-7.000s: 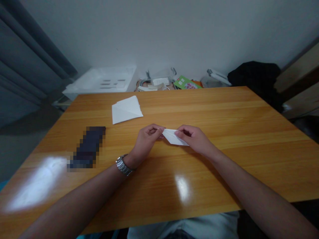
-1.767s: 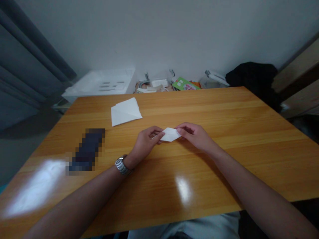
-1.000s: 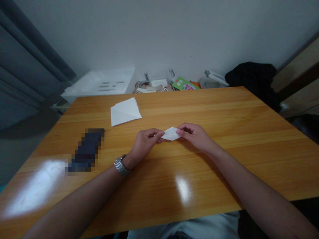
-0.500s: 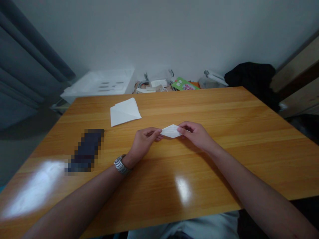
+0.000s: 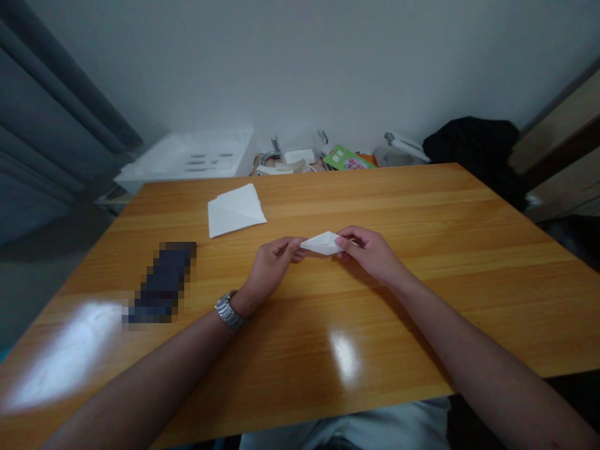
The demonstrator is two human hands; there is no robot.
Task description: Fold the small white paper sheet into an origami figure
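A small piece of folded white paper (image 5: 322, 242), shaped like a long diamond, is held just above the wooden table between my two hands. My left hand (image 5: 275, 261) pinches its left tip between thumb and fingers. On the opposite side my right hand (image 5: 368, 249) grips the right end, its thumb lying on the upper face. The right tip is partly hidden behind those fingers. A silver watch (image 5: 229, 310) is on my left wrist.
Square white paper sheets (image 5: 237, 211) lie at the back left of the table (image 5: 422, 212). A dark, pixelated flat object (image 5: 164, 281) rests at the left. Behind the table are a white foam tray (image 5: 187, 156), a green packet (image 5: 347, 157) and black cloth (image 5: 469, 144).
The folded paper has tilted slightly and risen a little in view. Both hands keep their hold, with only slight shifts of the fingers.
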